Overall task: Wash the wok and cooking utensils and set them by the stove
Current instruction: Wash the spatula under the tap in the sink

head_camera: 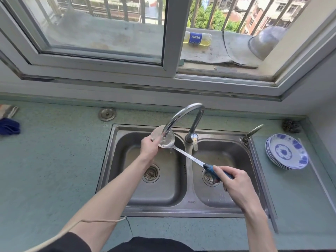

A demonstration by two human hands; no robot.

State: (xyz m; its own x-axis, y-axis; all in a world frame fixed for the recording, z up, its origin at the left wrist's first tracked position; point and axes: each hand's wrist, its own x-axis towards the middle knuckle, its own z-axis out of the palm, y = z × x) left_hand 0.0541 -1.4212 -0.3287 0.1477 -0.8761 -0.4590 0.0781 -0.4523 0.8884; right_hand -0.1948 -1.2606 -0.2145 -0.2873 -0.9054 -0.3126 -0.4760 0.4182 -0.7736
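Note:
A steel ladle [183, 155] with a blue handle stretches across the double sink [181, 210]. Its round bowl sits under the spout of the curved tap [185, 113], above the left basin, and water runs onto it. My left hand [149, 147] grips the left rim of the ladle's bowl. My right hand [231, 180] is closed around the blue handle over the right basin. No wok shows in this view.
A stack of blue-and-white plates [287, 151] stands on the counter right of the sink, with a steel scourer [291, 126] behind it. A blue cloth [9, 126] lies at far left. A Pepsi bottle [197, 39] and a metal bowl [265, 41] rest on the window ledge.

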